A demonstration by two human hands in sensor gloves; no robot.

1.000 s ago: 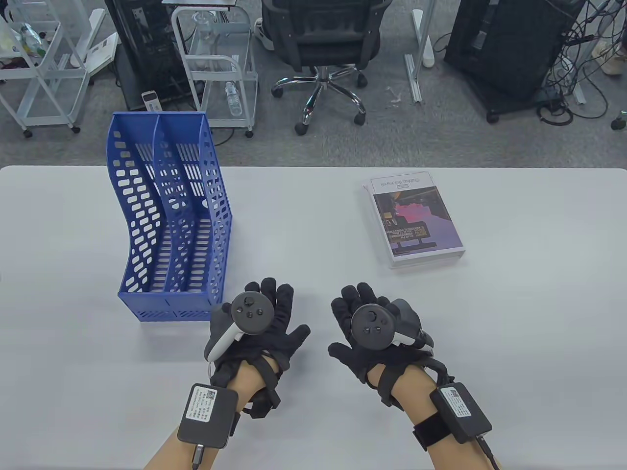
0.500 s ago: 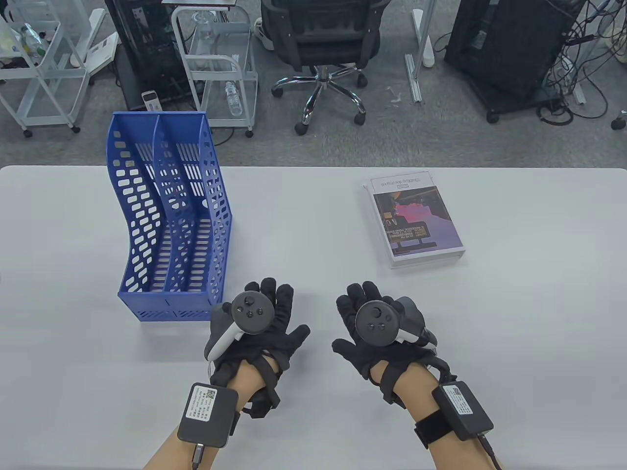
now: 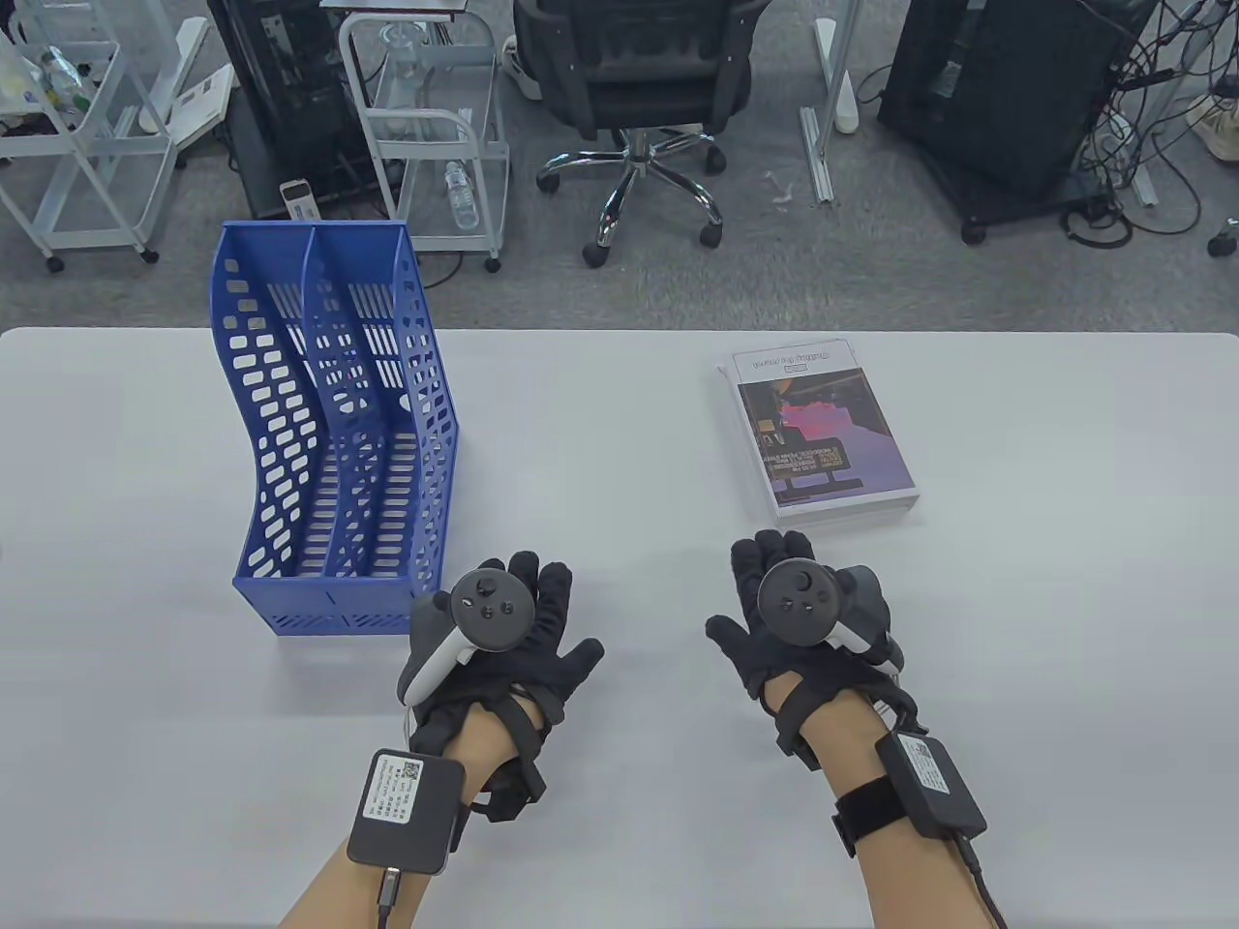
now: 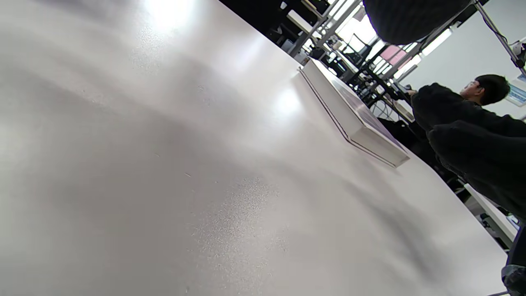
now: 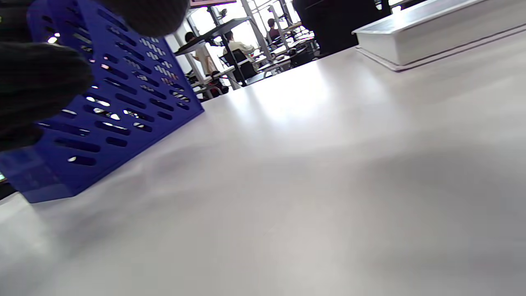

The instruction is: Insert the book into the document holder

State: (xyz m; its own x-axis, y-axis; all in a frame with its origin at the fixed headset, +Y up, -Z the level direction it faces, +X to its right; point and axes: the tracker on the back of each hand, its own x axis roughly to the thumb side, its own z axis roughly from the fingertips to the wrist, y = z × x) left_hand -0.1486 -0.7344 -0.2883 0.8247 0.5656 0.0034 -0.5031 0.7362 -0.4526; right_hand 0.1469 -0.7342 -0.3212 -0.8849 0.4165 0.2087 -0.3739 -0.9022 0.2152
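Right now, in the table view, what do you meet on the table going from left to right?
Blue document holder → left hand → right hand, just ahead of the book lying flat further back; those two overlap sideways, so their order is loose.

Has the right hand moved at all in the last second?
Yes. The right hand has slid forward and to the right, toward the book, which lies where it was; its fingertips are now just short of the book's near edge.
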